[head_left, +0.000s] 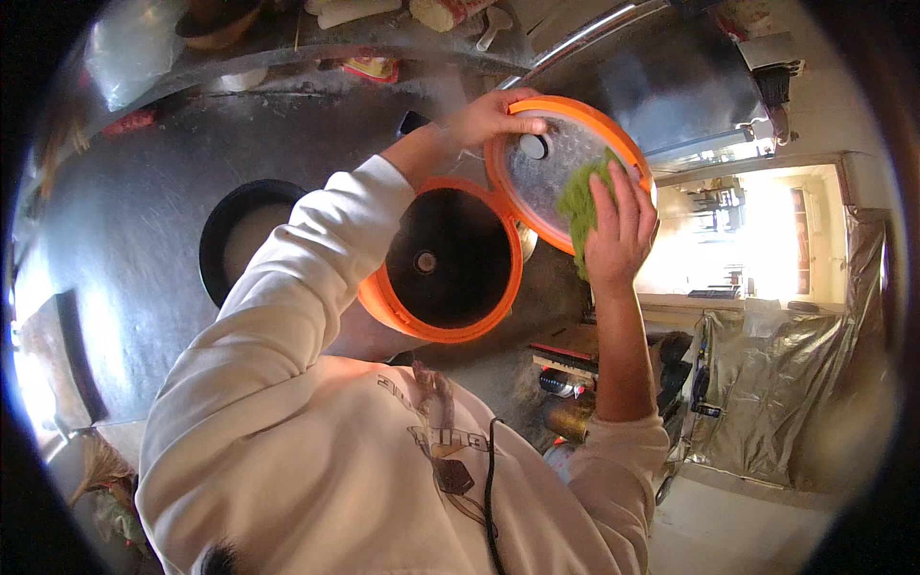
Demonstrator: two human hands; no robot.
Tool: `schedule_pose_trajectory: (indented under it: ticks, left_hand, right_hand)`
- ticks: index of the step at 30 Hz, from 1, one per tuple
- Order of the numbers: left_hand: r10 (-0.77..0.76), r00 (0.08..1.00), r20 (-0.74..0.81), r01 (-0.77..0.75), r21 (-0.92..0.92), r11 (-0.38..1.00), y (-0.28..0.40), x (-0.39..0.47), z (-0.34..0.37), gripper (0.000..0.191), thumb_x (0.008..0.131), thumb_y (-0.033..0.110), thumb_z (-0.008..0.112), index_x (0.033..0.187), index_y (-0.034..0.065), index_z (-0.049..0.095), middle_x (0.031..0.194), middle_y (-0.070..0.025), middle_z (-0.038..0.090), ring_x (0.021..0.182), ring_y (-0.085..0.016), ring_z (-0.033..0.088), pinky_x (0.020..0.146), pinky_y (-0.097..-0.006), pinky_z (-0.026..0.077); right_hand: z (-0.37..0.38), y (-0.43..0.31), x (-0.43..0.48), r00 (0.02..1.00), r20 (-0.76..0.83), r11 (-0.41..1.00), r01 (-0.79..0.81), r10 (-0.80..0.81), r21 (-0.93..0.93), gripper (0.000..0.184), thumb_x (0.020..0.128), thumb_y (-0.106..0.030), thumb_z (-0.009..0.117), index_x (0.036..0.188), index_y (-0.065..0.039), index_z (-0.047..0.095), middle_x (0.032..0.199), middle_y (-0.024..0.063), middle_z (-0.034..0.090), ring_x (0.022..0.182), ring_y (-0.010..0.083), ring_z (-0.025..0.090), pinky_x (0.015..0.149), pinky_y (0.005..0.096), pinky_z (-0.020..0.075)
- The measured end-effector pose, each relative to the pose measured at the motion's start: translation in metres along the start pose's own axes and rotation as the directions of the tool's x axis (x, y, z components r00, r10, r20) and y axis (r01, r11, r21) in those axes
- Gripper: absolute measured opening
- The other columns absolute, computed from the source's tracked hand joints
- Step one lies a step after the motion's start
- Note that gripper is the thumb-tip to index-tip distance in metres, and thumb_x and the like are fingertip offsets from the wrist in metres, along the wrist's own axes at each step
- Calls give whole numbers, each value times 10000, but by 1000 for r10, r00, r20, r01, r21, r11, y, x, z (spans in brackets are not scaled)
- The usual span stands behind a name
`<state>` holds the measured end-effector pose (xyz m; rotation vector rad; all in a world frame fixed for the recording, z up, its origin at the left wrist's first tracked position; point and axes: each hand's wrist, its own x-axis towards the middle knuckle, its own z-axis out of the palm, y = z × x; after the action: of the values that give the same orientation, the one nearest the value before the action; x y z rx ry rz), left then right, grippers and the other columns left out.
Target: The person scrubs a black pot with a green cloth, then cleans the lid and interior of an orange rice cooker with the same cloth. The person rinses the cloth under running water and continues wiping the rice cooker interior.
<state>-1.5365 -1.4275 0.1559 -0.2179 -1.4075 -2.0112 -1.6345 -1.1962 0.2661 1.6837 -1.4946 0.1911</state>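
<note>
An orange rice cooker (440, 334) stands before me, its dark well holding a small round disc at the centre. Its round lid (553, 165) is raised, with an orange rim and a greyish inner face bearing a white round fitting. My left hand (499, 118) grips the lid's upper left rim, thumb on the inner face. My right hand (622, 230) presses a crumpled green cloth (581, 201) against the right side of that face. A black round pot (215, 230) with a pale inside sits left of the cooker, partly hidden by my left sleeve.
The dark countertop (129, 237) reaches far left. A shelf (424, 54) along the back carries a brown bowl (215, 25), a plastic bag (133, 54) and a pale spoon (494, 27). A red-and-yellow packet (372, 68) lies below it. Shiny sheeting (769, 388) hangs at right, below a bright opening.
</note>
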Motion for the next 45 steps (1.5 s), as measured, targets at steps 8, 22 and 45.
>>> schedule_pose_trajectory:
  ticks: [8,22,45]
  left_hand:
    - [-103,954,-283,146,134,980,-18,22,11,444,888,382,737,1105,-3,698,1003,-48,707,902,-117,637,836,-290,517]
    - [-73,944,-322,134,171,976,-14,26,21,438,883,388,741,1086,1,709,975,-46,711,856,-100,627,778,-259,509]
    - [-51,953,-298,70,53,996,-23,13,22,352,896,325,736,1053,10,721,943,-18,707,836,-86,624,767,-253,517]
  right_hand:
    - [74,-36,-60,956,285,992,36,-70,124,312,854,-136,641,1156,-198,686,1299,-9,593,1193,213,530,948,355,440]
    - [98,-42,-52,992,66,994,-105,107,-37,384,861,-88,595,1232,-166,656,1406,14,537,1310,231,462,1061,406,369]
    - [83,-46,-1,934,197,927,232,-297,296,250,855,-142,580,1077,-84,679,1241,51,619,1239,231,540,984,372,454]
